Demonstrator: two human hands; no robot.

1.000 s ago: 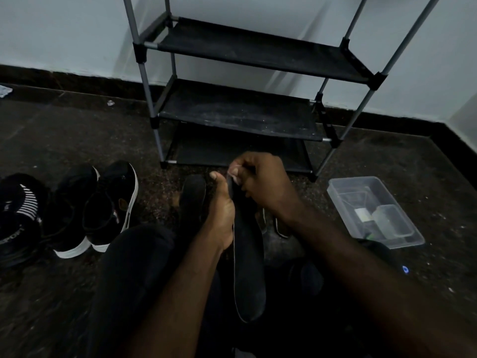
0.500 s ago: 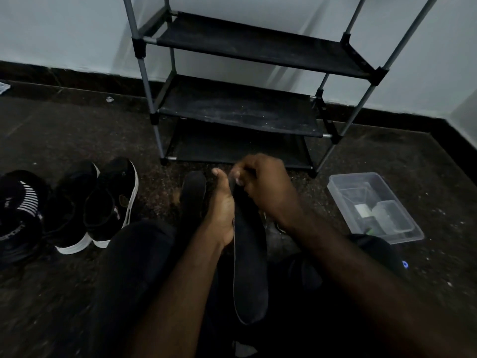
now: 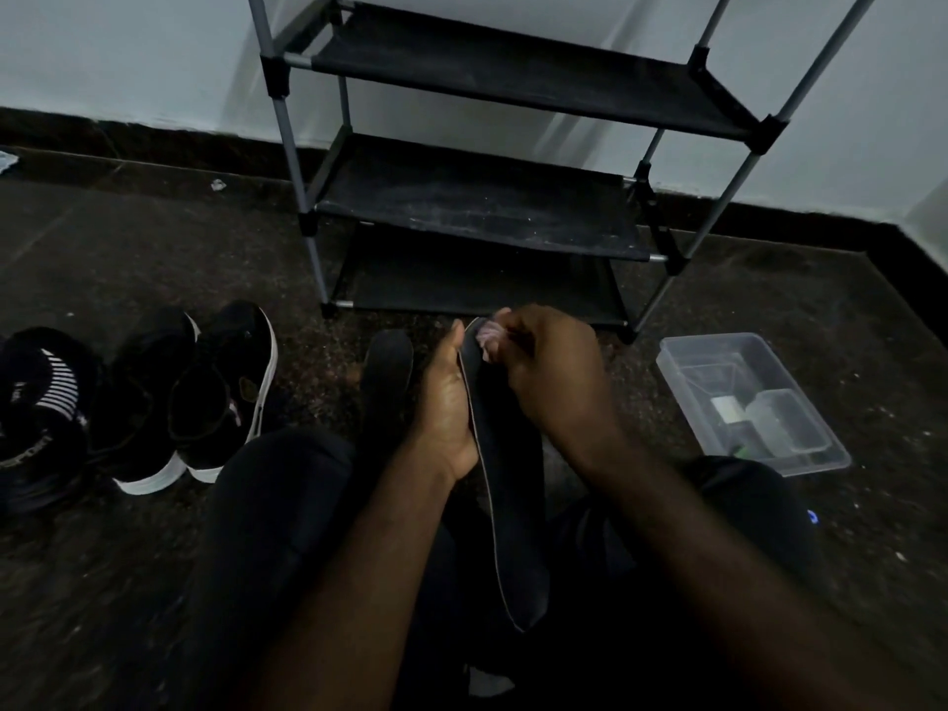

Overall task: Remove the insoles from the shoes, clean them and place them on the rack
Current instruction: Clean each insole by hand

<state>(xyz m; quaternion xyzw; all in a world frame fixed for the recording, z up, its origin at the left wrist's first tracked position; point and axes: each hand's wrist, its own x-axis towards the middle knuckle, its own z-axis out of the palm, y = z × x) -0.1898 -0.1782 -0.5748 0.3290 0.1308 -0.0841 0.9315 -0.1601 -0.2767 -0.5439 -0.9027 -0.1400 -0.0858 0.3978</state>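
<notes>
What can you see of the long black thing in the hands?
A long, flat, dark insole with a thin pale edge. It points away from the person, above the lap. The left hand holds its side; the right hand presses a small pinkish cloth on its far end.

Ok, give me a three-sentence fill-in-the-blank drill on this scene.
1. The left hand grips a dark ____ while the right hand presses a pale cloth on it.
2. The rack shows ____ shelves.
3. The clear box lies on the person's ____ side.
Missing: insole; three; right.
</notes>
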